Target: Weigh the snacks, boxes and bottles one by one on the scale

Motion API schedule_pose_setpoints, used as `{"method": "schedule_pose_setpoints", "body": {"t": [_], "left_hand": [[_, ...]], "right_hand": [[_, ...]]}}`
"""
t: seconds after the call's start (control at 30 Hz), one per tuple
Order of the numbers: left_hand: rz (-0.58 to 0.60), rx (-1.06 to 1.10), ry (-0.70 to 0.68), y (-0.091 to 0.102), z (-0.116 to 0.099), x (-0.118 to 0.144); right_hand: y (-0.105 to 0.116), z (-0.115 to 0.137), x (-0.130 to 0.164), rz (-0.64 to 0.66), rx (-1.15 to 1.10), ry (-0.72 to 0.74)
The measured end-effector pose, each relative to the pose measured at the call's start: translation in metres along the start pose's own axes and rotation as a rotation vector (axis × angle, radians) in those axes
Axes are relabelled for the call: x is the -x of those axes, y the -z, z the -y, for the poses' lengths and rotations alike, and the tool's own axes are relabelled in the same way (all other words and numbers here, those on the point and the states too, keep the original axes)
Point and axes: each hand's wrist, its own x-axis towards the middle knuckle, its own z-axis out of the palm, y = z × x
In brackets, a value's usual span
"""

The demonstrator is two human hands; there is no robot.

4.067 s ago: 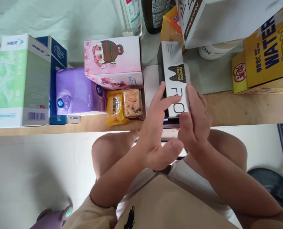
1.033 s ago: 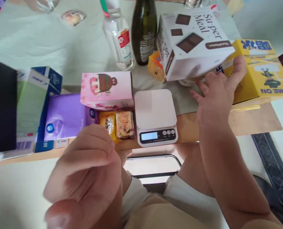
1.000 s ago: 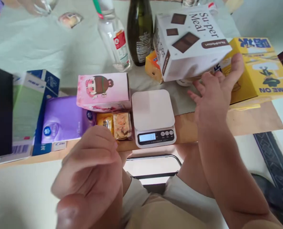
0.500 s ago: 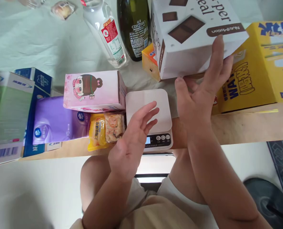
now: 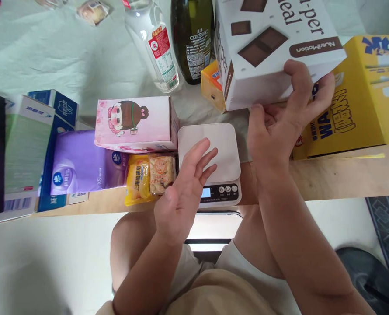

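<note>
On my far left stand a green and white box and a purple tissue pack, then a pink cartoon box with a yellow snack packet in front of it. My left hand hovers flat, fingers spread and holding nothing, over the near left corner of the white kitchen scale. Up and to the right of the scale, my right hand grips the white Su-per Meal box at its near lower edge, fingers curled over the front face, thumb beneath. The box is tilted, its long axis running left to right, brown squares printed on top, and it overlaps the yellow carton behind it. My right hand is plainly the nearer one.
</note>
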Motion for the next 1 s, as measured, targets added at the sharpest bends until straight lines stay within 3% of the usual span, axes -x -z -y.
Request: {"method": "schedule_pose_setpoints", "body": {"t": [0.1, 0.47, 0.6, 0.73, 0.87, 1.0], "left_hand": [[-0.018, -0.014, 0.019, 0.001, -0.003, 0.001], [-0.055, 0.076, 0.130, -0.007, 0.004, -0.005], [-0.159, 0.058, 0.190, -0.015, 0.005, -0.022], [-0.255, 0.016, 0.303, -0.028, -0.002, -0.057], [-0.176, 0.084, 0.209, -0.045, 0.002, -0.083], [-0.251, 0.120, 0.102, -0.050, 0.015, -0.082]], "right_hand": [[0.004, 0.004, 0.003, -0.073, 0.022, 0.038], [0.033, 0.021, 0.030, -0.076, -0.065, -0.074], [0.040, 0.021, 0.039, -0.074, -0.091, -0.084], [0.047, 0.014, 0.046, -0.042, -0.077, -0.028], [0.054, 0.008, 0.056, 0.014, -0.036, 0.013], [0.062, 0.008, 0.068, 0.091, 0.052, 0.006]]}}
